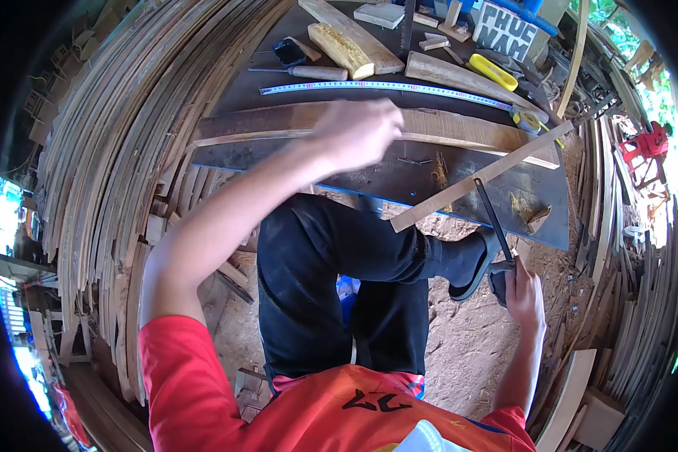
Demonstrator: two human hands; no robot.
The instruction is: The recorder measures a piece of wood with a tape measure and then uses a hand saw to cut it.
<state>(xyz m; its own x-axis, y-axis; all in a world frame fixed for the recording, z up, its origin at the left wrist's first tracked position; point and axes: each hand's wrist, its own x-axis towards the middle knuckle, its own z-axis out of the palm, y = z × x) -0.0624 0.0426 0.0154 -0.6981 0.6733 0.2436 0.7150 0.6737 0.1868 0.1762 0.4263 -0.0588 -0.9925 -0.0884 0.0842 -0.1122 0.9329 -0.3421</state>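
My left hand [361,132], fingers curled, is over the long board [482,135] on the dark work surface [542,218]; what it holds, if anything, is hidden. My right hand [523,294] grips a long dark file-like tool [492,209] at lower right, its far end at a narrow wooden strip [433,207] lying diagonally over the surface's near edge. My bent leg [369,241] is under that edge, its foot beside the tool.
Behind the board lie a measuring tape [331,87], wood pieces [335,49], a yellow-handled tool [493,71] and a lettered sign [505,30]. Tall stacks of wooden strips [98,166] crowd the left, more [603,196] the right. A red plastic chair [644,151] stands far right.
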